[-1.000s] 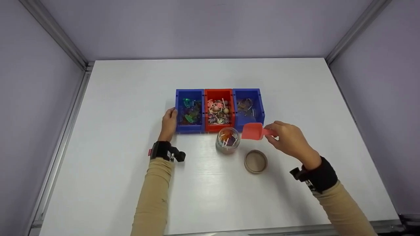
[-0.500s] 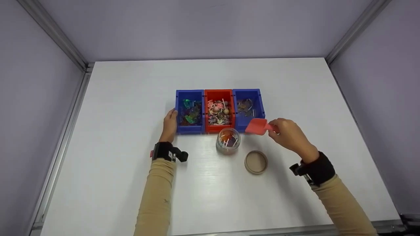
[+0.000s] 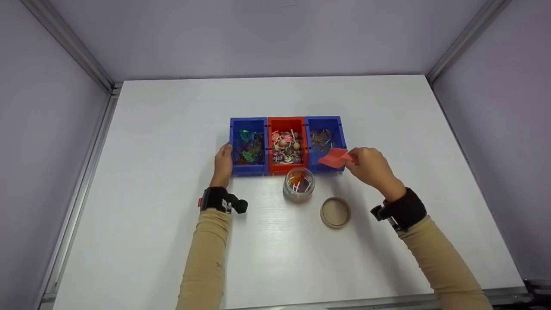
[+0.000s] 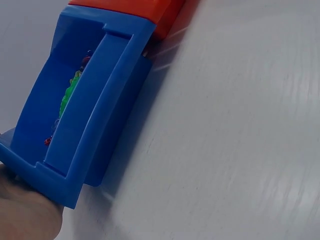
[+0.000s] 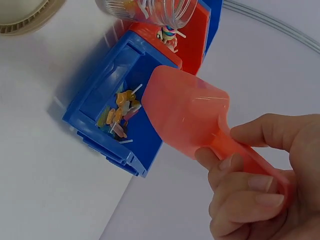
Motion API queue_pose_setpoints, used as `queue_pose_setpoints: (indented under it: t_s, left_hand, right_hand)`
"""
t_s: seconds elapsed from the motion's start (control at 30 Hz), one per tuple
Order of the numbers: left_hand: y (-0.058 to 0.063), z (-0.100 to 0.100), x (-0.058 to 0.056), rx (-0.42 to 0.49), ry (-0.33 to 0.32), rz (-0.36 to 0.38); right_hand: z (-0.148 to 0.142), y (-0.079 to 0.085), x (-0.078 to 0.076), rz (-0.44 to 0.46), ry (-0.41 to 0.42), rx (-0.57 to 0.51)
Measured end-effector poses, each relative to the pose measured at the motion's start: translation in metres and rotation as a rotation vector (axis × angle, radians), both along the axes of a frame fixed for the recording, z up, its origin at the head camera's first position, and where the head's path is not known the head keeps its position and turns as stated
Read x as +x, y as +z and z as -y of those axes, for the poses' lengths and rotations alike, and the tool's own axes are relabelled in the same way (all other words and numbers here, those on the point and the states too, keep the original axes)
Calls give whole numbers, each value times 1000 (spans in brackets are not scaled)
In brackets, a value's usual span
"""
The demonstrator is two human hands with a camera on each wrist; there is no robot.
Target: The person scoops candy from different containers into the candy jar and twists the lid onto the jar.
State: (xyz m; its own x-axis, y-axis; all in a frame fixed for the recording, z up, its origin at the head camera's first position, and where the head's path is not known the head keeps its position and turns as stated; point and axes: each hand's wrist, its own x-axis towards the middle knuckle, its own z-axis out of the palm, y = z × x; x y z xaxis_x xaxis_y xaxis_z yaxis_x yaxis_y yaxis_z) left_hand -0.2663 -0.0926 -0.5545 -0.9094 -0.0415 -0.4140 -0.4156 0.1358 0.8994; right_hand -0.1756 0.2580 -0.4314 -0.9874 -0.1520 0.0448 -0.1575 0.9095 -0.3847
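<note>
My right hand (image 3: pixel 371 167) grips the handle of a pink-red plastic scoop (image 5: pixel 187 107), with its blade over the front part of the right blue bin (image 3: pixel 317 161). Small lollipops with white sticks (image 5: pixel 120 110) lie in that bin. At the outer wall of the left blue bin (image 3: pixel 249 169), my left hand (image 3: pixel 222 165) rests with its fingers alongside the rim, partly hidden in the left wrist view. Green and dark clear pieces (image 3: pixel 251 148) fill the bottom of this bin. Between the two sits a red bin (image 3: pixel 287 122) of striped and pink lollipops (image 3: pixel 286 146).
A glass jar (image 3: pixel 298 194) holding several lollipops stands just in front of the red bin. Right of the jar, a round beige lid (image 3: pixel 335 212) lies on the white table (image 3: pixel 267 258). Pale panels (image 3: pixel 275 38) enclose the back and sides.
My right hand has carried the scoop away from beside the jar, forward over the right bin, and the scoop has tilted. My left hand has stayed at the left bin.
</note>
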Motion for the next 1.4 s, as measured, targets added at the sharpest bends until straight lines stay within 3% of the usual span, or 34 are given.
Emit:
queue_pose_setpoints:
  t_s: [0.47, 0.87, 1.23, 1.4]
  left_hand:
    - [-2, 0, 4, 53, 24, -5]
    - [-2, -1, 4, 44, 41, -2]
    - [-3, -1, 5, 50, 23, -26]
    - [-3, 0, 5, 50, 28, -27]
  right_hand:
    - [19, -15, -21, 68, -82, 37]
    - [31, -14, -37, 146, -167, 18]
    - [51, -13, -55, 343, -329, 103]
    - [55, -14, -57, 364, -348, 107]
